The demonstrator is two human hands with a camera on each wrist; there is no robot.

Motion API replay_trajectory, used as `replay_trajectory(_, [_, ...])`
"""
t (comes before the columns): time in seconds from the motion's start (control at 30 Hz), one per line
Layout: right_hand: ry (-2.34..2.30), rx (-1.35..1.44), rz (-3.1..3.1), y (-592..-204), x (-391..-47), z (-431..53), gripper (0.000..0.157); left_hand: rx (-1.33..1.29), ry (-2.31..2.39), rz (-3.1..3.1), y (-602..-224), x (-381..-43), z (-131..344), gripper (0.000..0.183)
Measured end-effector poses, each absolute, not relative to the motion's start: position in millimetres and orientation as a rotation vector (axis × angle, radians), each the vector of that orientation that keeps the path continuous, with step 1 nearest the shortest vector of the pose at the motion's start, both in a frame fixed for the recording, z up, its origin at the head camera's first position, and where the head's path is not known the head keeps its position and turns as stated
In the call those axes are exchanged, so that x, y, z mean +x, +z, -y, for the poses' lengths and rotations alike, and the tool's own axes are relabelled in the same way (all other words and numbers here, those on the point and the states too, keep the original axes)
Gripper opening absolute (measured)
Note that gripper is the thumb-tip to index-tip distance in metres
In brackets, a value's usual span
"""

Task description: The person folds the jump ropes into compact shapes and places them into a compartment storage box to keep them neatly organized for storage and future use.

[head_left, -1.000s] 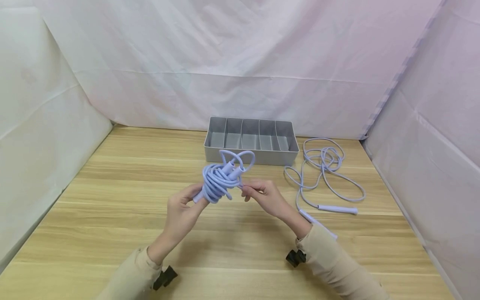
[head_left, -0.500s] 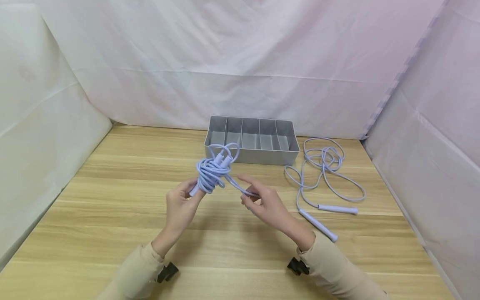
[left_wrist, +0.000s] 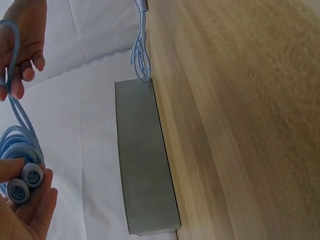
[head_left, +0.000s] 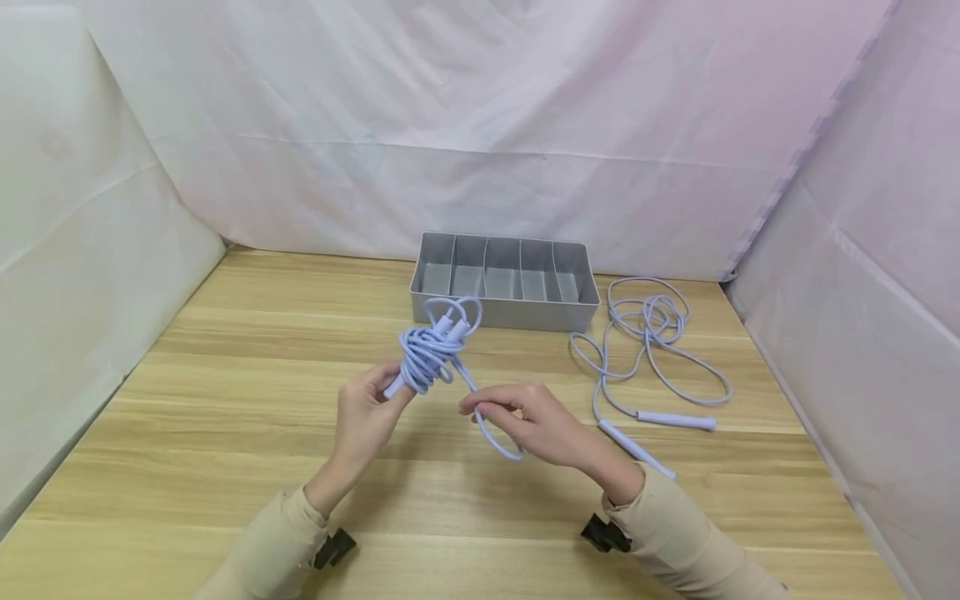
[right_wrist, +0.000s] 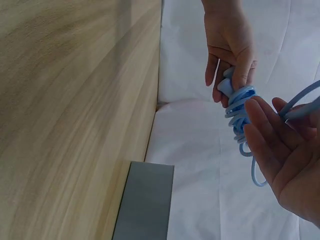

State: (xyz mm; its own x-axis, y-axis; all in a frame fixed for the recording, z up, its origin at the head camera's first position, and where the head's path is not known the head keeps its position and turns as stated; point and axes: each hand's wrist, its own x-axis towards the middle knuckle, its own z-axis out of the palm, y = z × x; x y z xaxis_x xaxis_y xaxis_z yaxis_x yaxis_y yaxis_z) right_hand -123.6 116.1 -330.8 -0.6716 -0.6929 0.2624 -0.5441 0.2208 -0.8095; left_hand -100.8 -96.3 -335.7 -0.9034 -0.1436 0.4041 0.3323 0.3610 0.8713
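A lavender-blue jump rope [head_left: 426, 357] is wound in many turns around its own two handles. My left hand [head_left: 367, 412] holds the handle ends between thumb and fingers; the left wrist view shows both round handle caps [left_wrist: 33, 175] side by side in that grip. Two cord loops stick up past the far handle ends. To the right of the bundle, my right hand [head_left: 528, 417] pinches the loose doubled cord, whose looped end [head_left: 504, 450] hangs below the fingers. In the right wrist view the wound turns [right_wrist: 240, 112] lie between both hands, above the table.
A grey box [head_left: 504, 314] with several compartments stands at the back of the table [head_left: 225, 400]. Right of it, a second jump rope [head_left: 652, 333] lies loosely tangled, its two handles [head_left: 637, 448] toward the front. White cloth walls [head_left: 480, 192] enclose the back and sides.
The bundle has shifted slightly left and toward me overall. My right hand has drawn the cord tail out and down from the bundle, and its loop now hangs below the fingers.
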Motion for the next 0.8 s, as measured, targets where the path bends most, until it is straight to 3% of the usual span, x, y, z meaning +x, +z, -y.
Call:
replay_trajectory(0.3, [-1.444,-1.322,-2.342,-323,-122,-113,0.025,-0.161,-1.534,2.254,-335,-98,96,0.010])
replay_trajectory(0.5, [-1.467,-1.446,-2.401,-321,-128,-113,0.024,-0.168,-1.550,2.273,-357,-106,101,0.013])
replay_trajectory(0.8, [-1.675,-1.712,-2.631,-327,-137,-100,0.014,-0.262,-1.498,2.284,-368,-105,102,0.015])
